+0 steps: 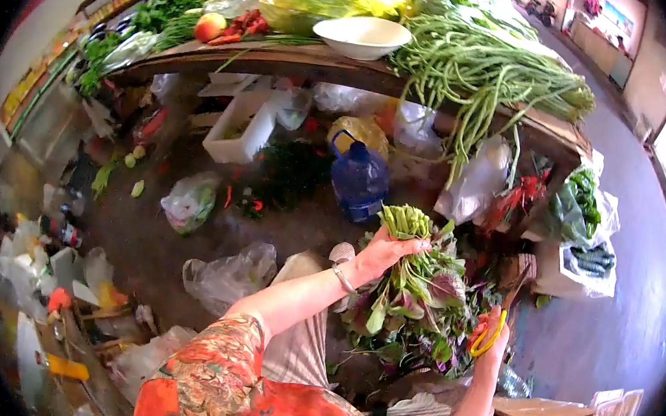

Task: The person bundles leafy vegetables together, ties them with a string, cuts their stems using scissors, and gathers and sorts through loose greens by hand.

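Observation:
My left hand point(386, 253) is wrapped round a bunch of leafy greens point(405, 223), its pale cut stem ends facing up and its leaves hanging below. In my right hand point(492, 333) are scissors point(487, 343) with yellow handles, their dark blades pointing up and away. Between and below my hands lies a heap of green and purple leaves point(409, 336). The scissors are to the right of the bunch, apart from its stems.
A vegetable stall point(307, 57) spans the back, bearing long beans point(491, 63) and a white bowl point(361, 37). Beneath stand a blue jug point(358, 180) and a white foam box point(238, 128). A foam box point(586, 272) is at right, plastic bags point(232, 274) at left.

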`<state>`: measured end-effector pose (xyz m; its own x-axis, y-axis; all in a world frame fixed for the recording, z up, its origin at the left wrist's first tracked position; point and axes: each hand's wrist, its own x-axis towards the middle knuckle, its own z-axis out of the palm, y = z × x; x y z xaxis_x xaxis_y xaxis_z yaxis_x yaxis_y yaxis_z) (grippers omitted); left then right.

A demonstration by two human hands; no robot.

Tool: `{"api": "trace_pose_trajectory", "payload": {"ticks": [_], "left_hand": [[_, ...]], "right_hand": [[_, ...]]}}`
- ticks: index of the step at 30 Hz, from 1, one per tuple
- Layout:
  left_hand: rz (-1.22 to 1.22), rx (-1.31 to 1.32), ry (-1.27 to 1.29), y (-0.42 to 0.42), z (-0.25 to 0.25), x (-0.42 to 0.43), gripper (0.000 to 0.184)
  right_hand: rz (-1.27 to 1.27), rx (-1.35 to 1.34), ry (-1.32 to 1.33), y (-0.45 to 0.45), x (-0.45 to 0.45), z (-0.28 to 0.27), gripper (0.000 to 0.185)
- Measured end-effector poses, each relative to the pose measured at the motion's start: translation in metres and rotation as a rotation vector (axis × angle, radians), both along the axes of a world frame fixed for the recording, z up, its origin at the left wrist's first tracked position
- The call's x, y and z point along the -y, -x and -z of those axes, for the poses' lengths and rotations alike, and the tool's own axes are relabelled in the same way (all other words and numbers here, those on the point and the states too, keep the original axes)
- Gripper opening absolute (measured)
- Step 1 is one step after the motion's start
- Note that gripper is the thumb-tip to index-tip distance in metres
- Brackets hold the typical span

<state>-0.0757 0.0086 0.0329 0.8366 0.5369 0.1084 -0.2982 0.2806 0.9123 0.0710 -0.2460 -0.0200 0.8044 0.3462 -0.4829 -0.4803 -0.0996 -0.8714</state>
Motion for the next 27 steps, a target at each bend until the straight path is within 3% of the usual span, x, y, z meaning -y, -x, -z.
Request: {"api": "trace_pose_trajectory", "payload": {"ticks": [9,12,13,17,20,21,24,25,27], "left_hand": [[-0.316,0.031,-0.192,0.067,-0.091,-0.04,0.017],[-0.417,0.002,-0.176,0.109,-0.131,-0.049,0.021],[-0.478,0.009,-0.308,0.123,-0.137,-0.058,0.023],[-0.607,0.016,-0.382,0.176,-0.149,-0.085,0.022],[-0.706,-0.199,-0.702,0.218,-0.133,-0.114,0.023],[-0.72,-0.425,-0.89,0.233,-0.141,-0.111,0.026],[-0.973,-0.621,-1.196,0.267,-0.132,-0.114,0.04],[-0.969,-0.751,-1.171,0.278,-0.136,-0.107,0.044],[-1.043,-0.857,-1.42,0.301,-0.125,-0.12,0.051]], "right_hand": [[-0.052,0.053,0.046,-0.025,-0.001,0.048,0.046],[-0.053,0.023,0.05,-0.017,-0.009,0.032,0.046],[-0.039,-0.006,0.04,-0.013,-0.014,0.026,0.045],[-0.107,-0.021,-0.022,0.003,-0.017,0.002,0.043],[-0.142,0.012,0.004,0.008,-0.023,0.002,0.043],[-0.152,0.005,0.036,0.01,-0.026,-0.002,0.044],[-0.194,0.041,0.043,0.003,-0.034,0.018,0.05],[-0.191,0.056,0.06,0.003,-0.036,0.021,0.051],[-0.198,0.062,0.056,0.006,-0.041,0.021,0.049]]}}
